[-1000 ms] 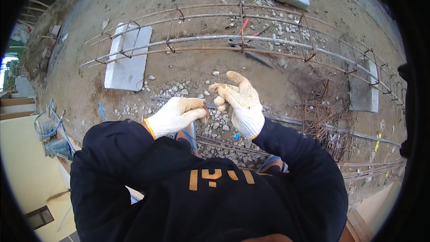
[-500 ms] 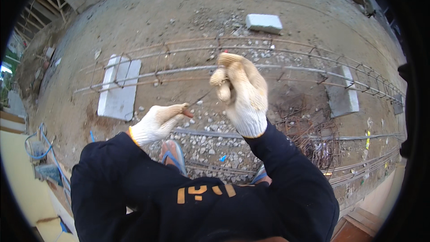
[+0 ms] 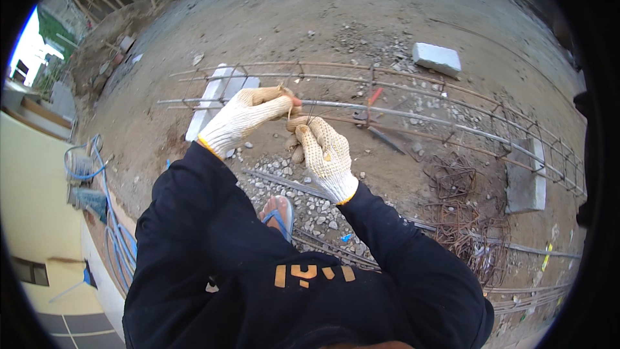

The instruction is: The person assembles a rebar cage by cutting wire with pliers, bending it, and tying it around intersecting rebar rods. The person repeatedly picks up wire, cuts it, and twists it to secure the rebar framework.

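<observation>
- Pinching thin wire in right hand, with fingers curled closed.
- Pressing left hand fingers together just beside; cannot tell contents.
- Showing wire between both hands, against rebar cage.

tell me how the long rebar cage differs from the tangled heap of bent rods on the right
The rebar cage has long bars joined by frames, while the tangled heap is a jumble of bent pieces. The rebar cage spans much of the view; the tangled heap fills a smaller patch. The rebar cage is raised over pale blocks, whereas the tangled heap lies on the ground. Both show rusty brown metal.
</observation>
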`<state>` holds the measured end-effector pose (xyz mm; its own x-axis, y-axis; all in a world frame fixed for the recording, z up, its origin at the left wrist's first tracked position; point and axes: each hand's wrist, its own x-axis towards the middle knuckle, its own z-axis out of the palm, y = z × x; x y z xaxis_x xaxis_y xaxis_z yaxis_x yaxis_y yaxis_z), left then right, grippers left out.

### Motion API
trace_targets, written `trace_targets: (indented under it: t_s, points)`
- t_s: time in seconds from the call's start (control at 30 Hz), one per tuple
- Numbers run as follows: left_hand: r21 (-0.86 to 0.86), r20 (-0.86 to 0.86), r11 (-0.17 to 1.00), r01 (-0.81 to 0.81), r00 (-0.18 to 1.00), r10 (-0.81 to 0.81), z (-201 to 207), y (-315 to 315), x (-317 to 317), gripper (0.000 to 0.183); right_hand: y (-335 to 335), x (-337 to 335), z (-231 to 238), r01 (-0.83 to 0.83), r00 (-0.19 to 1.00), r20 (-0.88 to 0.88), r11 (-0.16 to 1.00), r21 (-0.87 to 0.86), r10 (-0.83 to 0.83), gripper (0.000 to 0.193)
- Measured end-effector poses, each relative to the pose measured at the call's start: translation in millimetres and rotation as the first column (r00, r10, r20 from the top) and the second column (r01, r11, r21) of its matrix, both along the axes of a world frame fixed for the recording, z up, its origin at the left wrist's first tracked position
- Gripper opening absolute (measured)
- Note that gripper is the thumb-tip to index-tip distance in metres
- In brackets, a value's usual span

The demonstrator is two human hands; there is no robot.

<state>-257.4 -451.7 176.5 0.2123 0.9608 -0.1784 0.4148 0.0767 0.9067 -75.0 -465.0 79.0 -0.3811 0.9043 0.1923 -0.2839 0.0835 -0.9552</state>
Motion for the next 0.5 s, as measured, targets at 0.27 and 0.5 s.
trace_targets:
  t_s: [0.27,0.5]
  points:
    - [-0.218,0.411,0.970,-0.107,0.892,0.191,-14,-14,29,0.039,-9,-3,-14,-0.088,0.990,0.112,0.996,-0.001,0.088,0.024]
    - [-0.395,0.451,0.919,0.015,0.874,0.180,-27,-18,40,0.039,-4,13,-22,-0.250,0.965,-0.131,0.951,-0.181,0.229,0.026]
